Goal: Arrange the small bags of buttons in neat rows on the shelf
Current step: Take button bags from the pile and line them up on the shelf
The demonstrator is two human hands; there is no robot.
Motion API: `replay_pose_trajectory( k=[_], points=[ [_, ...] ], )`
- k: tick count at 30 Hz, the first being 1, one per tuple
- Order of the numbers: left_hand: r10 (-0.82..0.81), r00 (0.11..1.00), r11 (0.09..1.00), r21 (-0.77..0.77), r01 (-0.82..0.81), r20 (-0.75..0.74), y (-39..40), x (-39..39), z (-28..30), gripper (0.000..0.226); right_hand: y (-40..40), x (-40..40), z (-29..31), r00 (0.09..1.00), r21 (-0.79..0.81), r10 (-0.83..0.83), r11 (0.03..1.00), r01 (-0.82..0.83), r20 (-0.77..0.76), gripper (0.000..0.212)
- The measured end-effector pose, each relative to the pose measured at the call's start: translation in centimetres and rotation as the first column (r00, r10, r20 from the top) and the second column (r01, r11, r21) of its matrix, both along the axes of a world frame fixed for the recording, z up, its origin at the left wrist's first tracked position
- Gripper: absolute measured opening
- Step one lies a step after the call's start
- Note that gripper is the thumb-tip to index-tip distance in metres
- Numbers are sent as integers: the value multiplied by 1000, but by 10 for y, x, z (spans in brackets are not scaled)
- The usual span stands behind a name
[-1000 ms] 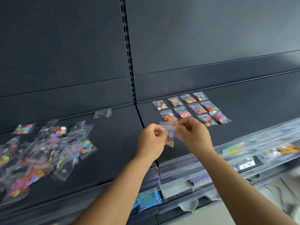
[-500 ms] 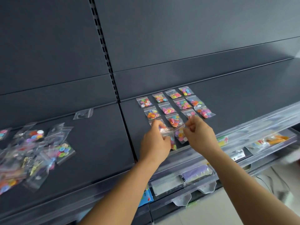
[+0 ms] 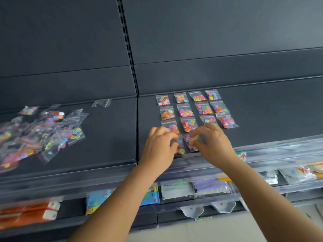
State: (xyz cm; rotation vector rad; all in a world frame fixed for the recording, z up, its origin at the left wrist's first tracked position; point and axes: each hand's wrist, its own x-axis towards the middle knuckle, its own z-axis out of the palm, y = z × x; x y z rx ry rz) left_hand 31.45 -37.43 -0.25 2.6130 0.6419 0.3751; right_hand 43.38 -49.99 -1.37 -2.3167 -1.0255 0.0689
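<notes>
Small clear bags of coloured buttons lie in a neat grid [image 3: 189, 109] on the right half of the dark shelf [image 3: 271, 116], in three full rows. In front of that grid, near the shelf's front edge, two more bags sit side by side. My left hand [image 3: 160, 147] pinches the left bag [image 3: 180, 148] with curled fingers and thumb. My right hand [image 3: 214, 143] pinches the right bag [image 3: 190, 144] at its far edge. Both bags lie on or just above the shelf; my fingers partly hide them.
A loose heap of unsorted button bags [image 3: 40, 133] covers the left half of the shelf, with one stray bag [image 3: 101, 103] behind it. A clear plastic rail [image 3: 272, 151] runs along the front edge. Lower shelves hold packaged goods [image 3: 194, 189]. A slotted upright [image 3: 128, 49] divides the back panels.
Both hands moved forward and down, bringing the two bags from mid-air to the front of the grid. The view shifted right and closer to the shelf.
</notes>
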Motion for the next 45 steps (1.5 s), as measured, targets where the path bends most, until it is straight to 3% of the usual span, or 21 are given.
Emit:
replay_pose_trajectory(
  k=[5, 9, 19, 26, 34, 45],
  points=[
    [-88, 992, 996, -33, 85, -92, -4, -6, -1, 32, -3, 4, 1, 990, -44, 139, 990, -137, 29, 13],
    [-45, 994, 999, -19, 43, -97, -8, -6, 1, 30, 0, 0, 1, 992, -63, 125, 990, -123, 28, 9],
    [-28, 986, 1000, 10, 30, -162, -8, -1, 8, 29, 2, -4, 14, 996, -164, 79, 983, -84, -34, 23],
    [-21, 989, 997, 64, 30, -149, -8, -13, 14, 38, 2, -17, 24, 984, -221, 142, 968, -116, 105, 42],
    [137, 983, 974, 197, -112, -118, 24, -73, 32, 58, 46, -61, 42, 928, -278, 333, 919, -280, 167, 67],
    [363, 929, 919, 195, -342, -79, 126, -204, 32, 59, 171, -169, 43, 818, -227, 547, 832, -506, 180, 64]
  ],
)
